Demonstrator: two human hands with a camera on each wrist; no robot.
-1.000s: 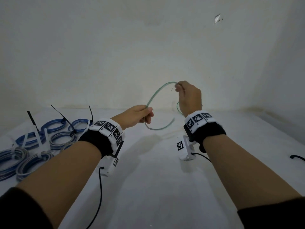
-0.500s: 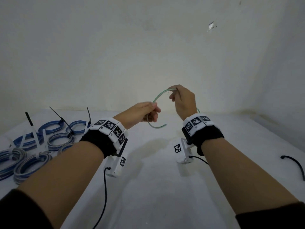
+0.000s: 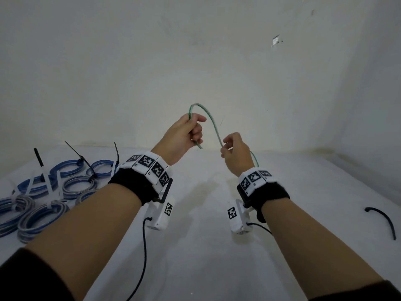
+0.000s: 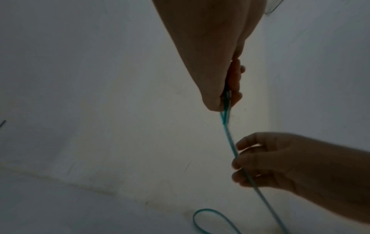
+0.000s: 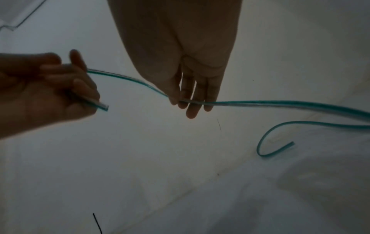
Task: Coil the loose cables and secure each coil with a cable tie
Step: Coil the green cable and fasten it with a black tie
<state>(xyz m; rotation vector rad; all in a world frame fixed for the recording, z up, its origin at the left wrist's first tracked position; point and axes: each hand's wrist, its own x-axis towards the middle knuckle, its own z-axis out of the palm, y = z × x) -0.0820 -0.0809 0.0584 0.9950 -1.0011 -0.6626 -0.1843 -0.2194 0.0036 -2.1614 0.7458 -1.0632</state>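
Head view, both hands gripping green cable (image 3: 213, 124)

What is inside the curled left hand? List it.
The left hand grips a thin green cable: a loop arches above the fist, its cut end pokes below. The stretch within the palm is covered.

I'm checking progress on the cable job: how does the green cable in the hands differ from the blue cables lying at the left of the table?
The green cable is loose, one open arch, lifted; the blue cables are wound into rings lying on the table.
The green cable has no tie; the blue cables carry cable ties.
The left hand and right hand grip the green cable; nothing touches the blue ones.
Both are thin and flexible.
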